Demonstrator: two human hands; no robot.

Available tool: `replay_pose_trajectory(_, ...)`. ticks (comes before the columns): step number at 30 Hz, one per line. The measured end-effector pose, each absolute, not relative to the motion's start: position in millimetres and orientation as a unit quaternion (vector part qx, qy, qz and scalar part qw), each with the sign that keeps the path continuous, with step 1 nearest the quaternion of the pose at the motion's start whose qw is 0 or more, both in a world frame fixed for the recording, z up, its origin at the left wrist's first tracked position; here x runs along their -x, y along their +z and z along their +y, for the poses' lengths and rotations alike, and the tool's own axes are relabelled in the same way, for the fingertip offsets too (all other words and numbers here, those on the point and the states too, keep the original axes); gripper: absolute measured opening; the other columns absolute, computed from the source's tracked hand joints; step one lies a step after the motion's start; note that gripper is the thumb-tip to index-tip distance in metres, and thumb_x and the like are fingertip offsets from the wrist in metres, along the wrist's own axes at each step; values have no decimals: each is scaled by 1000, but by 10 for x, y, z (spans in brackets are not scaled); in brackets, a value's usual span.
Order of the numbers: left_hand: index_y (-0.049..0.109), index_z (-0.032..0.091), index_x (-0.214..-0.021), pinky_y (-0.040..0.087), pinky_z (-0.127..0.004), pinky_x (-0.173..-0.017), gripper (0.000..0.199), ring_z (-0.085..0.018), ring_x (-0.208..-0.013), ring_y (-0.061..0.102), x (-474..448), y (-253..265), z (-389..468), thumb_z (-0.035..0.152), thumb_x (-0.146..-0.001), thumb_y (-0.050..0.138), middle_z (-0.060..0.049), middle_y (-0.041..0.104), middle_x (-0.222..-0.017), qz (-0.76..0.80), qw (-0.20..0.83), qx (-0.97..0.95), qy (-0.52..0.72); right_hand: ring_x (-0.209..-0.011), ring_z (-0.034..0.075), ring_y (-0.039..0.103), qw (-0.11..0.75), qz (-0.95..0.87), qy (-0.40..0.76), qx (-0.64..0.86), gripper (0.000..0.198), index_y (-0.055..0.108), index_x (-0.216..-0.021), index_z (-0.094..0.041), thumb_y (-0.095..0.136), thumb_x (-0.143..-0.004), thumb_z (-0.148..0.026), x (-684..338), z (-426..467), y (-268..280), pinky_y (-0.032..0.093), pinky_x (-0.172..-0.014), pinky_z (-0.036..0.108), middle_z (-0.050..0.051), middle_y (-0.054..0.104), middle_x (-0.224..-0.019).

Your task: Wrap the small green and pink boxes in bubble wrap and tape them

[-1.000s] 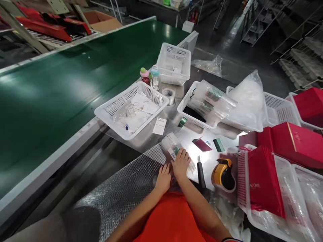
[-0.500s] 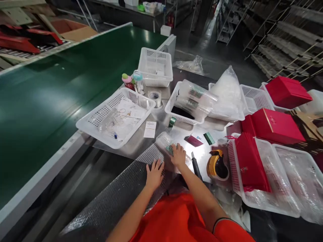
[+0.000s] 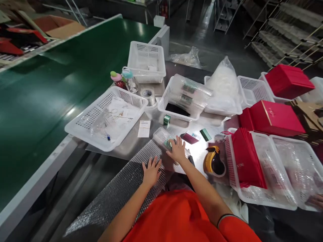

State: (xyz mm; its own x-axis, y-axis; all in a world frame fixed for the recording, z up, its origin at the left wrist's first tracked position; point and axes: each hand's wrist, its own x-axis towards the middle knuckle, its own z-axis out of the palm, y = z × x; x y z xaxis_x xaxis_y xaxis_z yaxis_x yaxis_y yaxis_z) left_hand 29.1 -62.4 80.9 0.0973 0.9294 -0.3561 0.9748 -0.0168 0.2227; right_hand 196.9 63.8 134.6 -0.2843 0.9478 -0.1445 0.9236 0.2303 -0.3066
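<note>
Right hand flat, fingers spread, pressing a clear bubble-wrapped bundle with green inside; left hand open, splayed on the bubble wrap sheet.

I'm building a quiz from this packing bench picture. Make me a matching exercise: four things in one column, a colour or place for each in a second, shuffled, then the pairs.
Things:
1. tape dispenser
2. conveyor belt
3. bubble wrap sheet
4. gift box

Colour or place:
A. under the left hand
B. red, to the right of the white baskets
C. green, along the left of the bench
D. yellow and black, just right of the right hand

Pairs: 1-D, 2-C, 3-A, 4-B
</note>
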Motion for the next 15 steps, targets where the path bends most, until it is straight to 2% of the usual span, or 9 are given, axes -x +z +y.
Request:
replay_pose_trajectory(2, 50, 21, -149, 27, -71, -118, 56, -39, -149, 35, -301, 867, -537, 24, -93, 49, -16, 40, -162, 676, 199, -708, -35, -140, 35, 39, 118, -755, 160, 625, 50, 51, -139, -14, 58, -92, -30, -2250, 499, 1364, 33, -115, 52, 22, 42, -152)
replay_pose_trajectory(4, 54, 14, -144, 31, -61, -120, 50, -36, -146, 40, -300, 913, -432, 23, -95, 47, -20, 45, -158, 690, 187, -699, -17, -127, 31, 51, 143, -696, 140, 690, 42, 52, -135, -8, 44, -96, -21, -2536, 303, 1324, 41, -109, 46, 23, 54, -138)
replay_pose_trajectory(7, 54, 10, -143, 37, -51, -118, 50, -35, -143, 44, -274, 948, -270, 21, -94, 51, -23, 43, -158, 716, 175, -675, -11, -115, 33, 58, 57, -618, 140, 771, 44, 51, -136, -5, 45, -95, -20, -2796, 52, 1176, 48, -99, 45, 23, 60, -124)
replay_pose_trajectory(10, 48, 8, -146, 40, -51, -115, 58, -37, -142, 44, -220, 947, -145, 21, -91, 57, -25, 39, -159, 735, 176, -655, -23, -109, 37, 62, -13, -589, 174, 789, 47, 53, -134, -6, 55, -92, -26, -2853, -49, 1037, 51, -89, 45, 24, 62, -116)
replay_pose_trajectory(13, 46, 7, -148, 43, -51, -111, 63, -39, -139, 46, -137, 932, -74, 22, -89, 61, -26, 42, -157, 742, 183, -644, -36, -106, 38, 65, -20, -570, 191, 799, 39, 57, -128, -5, 46, -95, -23, -2934, -130, 1031, 53, -87, 46, 25, 63, -112)
replay_pose_trajectory(15, 45, 8, -148, 43, -50, -110, 65, -38, -138, 46, -71, 922, -53, 22, -87, 64, -25, 43, -157, 745, 189, -639, -40, -119, 36, 61, 12, -565, 184, 804, 43, 51, -135, -6, 35, -98, -21, -3035, -241, 1107, 51, -96, 46, 27, 59, -123)
